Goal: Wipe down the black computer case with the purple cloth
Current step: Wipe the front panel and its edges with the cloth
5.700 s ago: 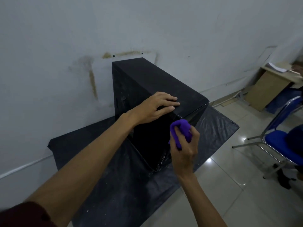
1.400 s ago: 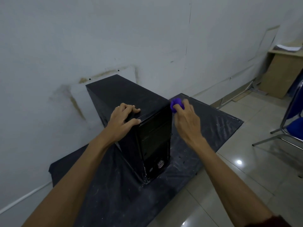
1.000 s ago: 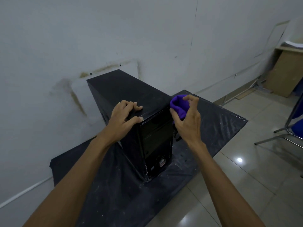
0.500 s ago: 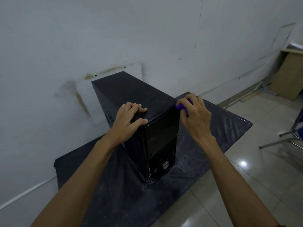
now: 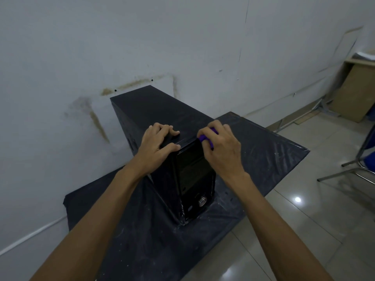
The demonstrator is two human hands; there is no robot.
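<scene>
Stained white wall (image 5: 182, 47) rises behind a tiled floor (image 5: 304, 230), where a black sheet (image 5: 142, 240) is spread against its foot. On the sheet stands the case (image 5: 158, 110), upright, its back end near the wall and its front panel facing the camera. My left hand (image 5: 156, 145) grips the top front left corner, fingers curled over the top and thumb along the front edge. My right hand (image 5: 223, 151) is closed around the cloth (image 5: 203, 137), bunched small and mostly hidden under the fingers, and holds it against the top right corner of the case, where the front meets the right side. Far right, part of a blue chair (image 5: 363, 159) shows, with a wooden desk (image 5: 353, 94) beyond it by the wall
</scene>
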